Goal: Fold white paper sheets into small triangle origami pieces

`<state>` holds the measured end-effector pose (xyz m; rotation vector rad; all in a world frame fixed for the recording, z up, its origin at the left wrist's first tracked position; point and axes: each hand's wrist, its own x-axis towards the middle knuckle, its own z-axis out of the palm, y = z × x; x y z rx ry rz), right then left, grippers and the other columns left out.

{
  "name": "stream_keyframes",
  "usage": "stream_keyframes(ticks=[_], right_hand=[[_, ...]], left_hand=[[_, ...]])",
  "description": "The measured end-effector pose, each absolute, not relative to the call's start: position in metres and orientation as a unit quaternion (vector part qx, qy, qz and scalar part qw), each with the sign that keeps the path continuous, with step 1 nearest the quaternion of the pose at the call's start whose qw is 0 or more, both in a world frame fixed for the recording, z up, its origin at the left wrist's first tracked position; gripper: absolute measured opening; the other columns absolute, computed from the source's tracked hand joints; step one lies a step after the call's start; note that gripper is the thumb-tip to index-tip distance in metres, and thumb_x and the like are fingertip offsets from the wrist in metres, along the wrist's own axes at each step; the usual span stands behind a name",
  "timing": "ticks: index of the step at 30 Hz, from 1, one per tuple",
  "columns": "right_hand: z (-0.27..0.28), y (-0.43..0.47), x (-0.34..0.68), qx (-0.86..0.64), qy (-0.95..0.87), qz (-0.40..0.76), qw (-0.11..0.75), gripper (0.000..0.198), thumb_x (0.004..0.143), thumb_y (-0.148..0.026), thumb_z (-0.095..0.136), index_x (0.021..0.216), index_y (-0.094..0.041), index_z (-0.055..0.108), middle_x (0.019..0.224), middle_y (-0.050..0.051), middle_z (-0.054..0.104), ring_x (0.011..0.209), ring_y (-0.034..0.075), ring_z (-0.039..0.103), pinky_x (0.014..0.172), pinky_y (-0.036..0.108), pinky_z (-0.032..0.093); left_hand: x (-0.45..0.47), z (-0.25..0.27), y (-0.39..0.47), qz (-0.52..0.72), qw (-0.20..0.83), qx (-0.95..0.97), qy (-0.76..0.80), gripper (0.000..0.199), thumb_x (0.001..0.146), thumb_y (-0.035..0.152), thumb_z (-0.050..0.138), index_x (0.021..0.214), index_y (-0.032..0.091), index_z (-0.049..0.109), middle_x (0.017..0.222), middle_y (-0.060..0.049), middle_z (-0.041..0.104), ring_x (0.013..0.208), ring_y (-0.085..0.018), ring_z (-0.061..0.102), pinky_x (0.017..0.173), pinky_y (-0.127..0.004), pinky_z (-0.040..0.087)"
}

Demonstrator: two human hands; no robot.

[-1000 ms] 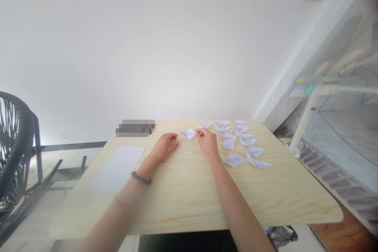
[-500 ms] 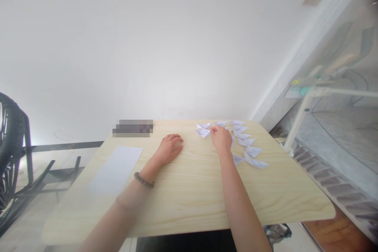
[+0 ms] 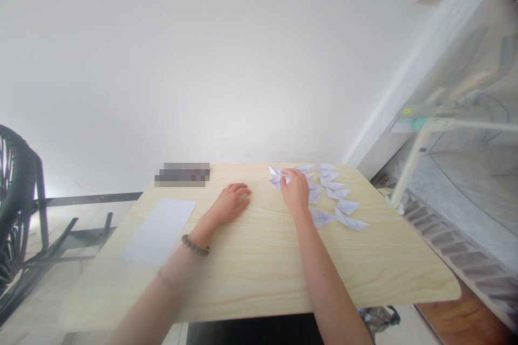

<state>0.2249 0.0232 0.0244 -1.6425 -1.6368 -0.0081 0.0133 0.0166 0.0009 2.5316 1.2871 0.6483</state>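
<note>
At the far left stands a dark chair [image 3: 30,188], well apart from the table [image 3: 251,280]. On the table's left side lies a white sheet [image 3: 162,229], flat, its near end hazy. Beyond it, at the back edge, is a dark object [image 3: 182,176], blurred out and not to be made out. A beaded bracelet [image 3: 195,246] circles the left wrist. The left hand [image 3: 231,202] rests palm down, fingers loosely bent, thumb spread away from them, and nothing shows in its grasp.

To the right of that hand, across a strip of bare wood, the near paper [image 3: 275,181] lies toward the back of the table, its long axis running roughly left to right. The far paper [image 3: 274,171] lies just behind it, pointing much the same way. The right hand [image 3: 295,191] is the nearer one: its fingertips are at the right end of this pair, thumb and fingers only a little apart. Whether they pinch a paper or merely touch it, I cannot tell.

Past the right hand are more folded papers [image 3: 337,194], in uneven columns, some partly hidden by it. Beyond the table stands a pale frame [image 3: 413,164].
</note>
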Motion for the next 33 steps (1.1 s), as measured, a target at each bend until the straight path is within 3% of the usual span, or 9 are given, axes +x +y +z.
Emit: stream_keyframes(ticks=[3, 9, 15, 20, 26, 29, 33], right_hand=[[0.021, 0.019, 0.207, -0.587, -0.695, 0.014, 0.415, 0.023, 0.075, -0.014, 0.041, 0.089, -0.017, 0.059, 0.094, 0.006, 0.058, 0.090, 0.019, 0.048, 0.081, 0.031, 0.035], [0.011, 0.016, 0.178, -0.543, -0.732, 0.056, 0.407, 0.022, 0.075, -0.012, 0.041, 0.088, -0.018, 0.058, 0.092, 0.005, 0.058, 0.089, 0.018, 0.048, 0.081, 0.031, 0.037], [0.002, 0.014, 0.166, -0.520, -0.756, 0.084, 0.388, 0.022, 0.074, -0.011, 0.042, 0.087, -0.019, 0.058, 0.092, 0.005, 0.057, 0.090, 0.018, 0.048, 0.083, 0.031, 0.037], [-0.003, 0.013, 0.164, -0.513, -0.764, 0.100, 0.379, 0.022, 0.073, -0.010, 0.042, 0.088, -0.019, 0.058, 0.094, 0.004, 0.056, 0.091, 0.017, 0.048, 0.082, 0.030, 0.038], [-0.006, 0.011, 0.161, -0.507, -0.769, 0.108, 0.374, 0.023, 0.073, -0.011, 0.043, 0.089, -0.019, 0.057, 0.095, 0.004, 0.056, 0.091, 0.016, 0.048, 0.083, 0.030, 0.038], [-0.007, 0.010, 0.160, -0.502, -0.771, 0.113, 0.375, 0.022, 0.073, -0.012, 0.044, 0.090, -0.019, 0.058, 0.094, 0.004, 0.056, 0.092, 0.016, 0.048, 0.084, 0.030, 0.037], [-0.008, 0.009, 0.160, -0.503, -0.758, 0.139, 0.391, 0.021, 0.078, -0.019, 0.044, 0.092, -0.018, 0.058, 0.094, 0.006, 0.058, 0.087, 0.016, 0.050, 0.080, 0.029, 0.038]], left_hand=[[-0.002, 0.010, 0.016, 0.146, 0.121, 0.867, 0.460, 0.035, 0.079, 0.035, 0.040, 0.109, 0.023, 0.052, 0.122, -0.008, 0.044, 0.113, -0.022, 0.037, 0.095, -0.037, 0.027], [-0.043, 0.043, 0.000, 0.013, 0.069, 0.733, 0.676, 0.046, 0.077, 0.040, 0.037, 0.115, 0.018, 0.047, 0.119, -0.014, 0.045, 0.110, -0.033, 0.037, 0.086, -0.047, 0.031], [-0.086, 0.049, -0.023, -0.073, 0.116, 0.636, 0.759, 0.065, 0.069, 0.054, 0.040, 0.117, 0.011, 0.043, 0.119, -0.021, 0.043, 0.107, -0.036, 0.041, 0.081, -0.045, 0.034], [-0.106, 0.038, -0.029, -0.056, 0.124, 0.596, 0.791, 0.078, 0.059, 0.067, 0.042, 0.113, 0.010, 0.046, 0.112, -0.023, 0.048, 0.099, -0.038, 0.046, 0.075, -0.044, 0.037], [-0.098, 0.026, -0.024, 0.026, 0.091, 0.658, 0.747, 0.074, 0.058, 0.056, 0.053, 0.117, 0.013, 0.042, 0.111, -0.017, 0.050, 0.104, -0.034, 0.043, 0.080, -0.039, 0.035], [-0.082, 0.026, -0.022, 0.123, 0.099, 0.694, 0.703, 0.057, 0.064, 0.044, 0.052, 0.114, 0.016, 0.046, 0.106, -0.012, 0.054, 0.100, -0.027, 0.047, 0.078, -0.032, 0.036], [-0.061, 0.033, -0.022, 0.198, 0.191, 0.678, 0.682, 0.038, 0.070, 0.045, 0.046, 0.090, 0.016, 0.060, 0.077, -0.005, 0.061, 0.072, -0.022, 0.055, 0.064, -0.029, 0.038]])
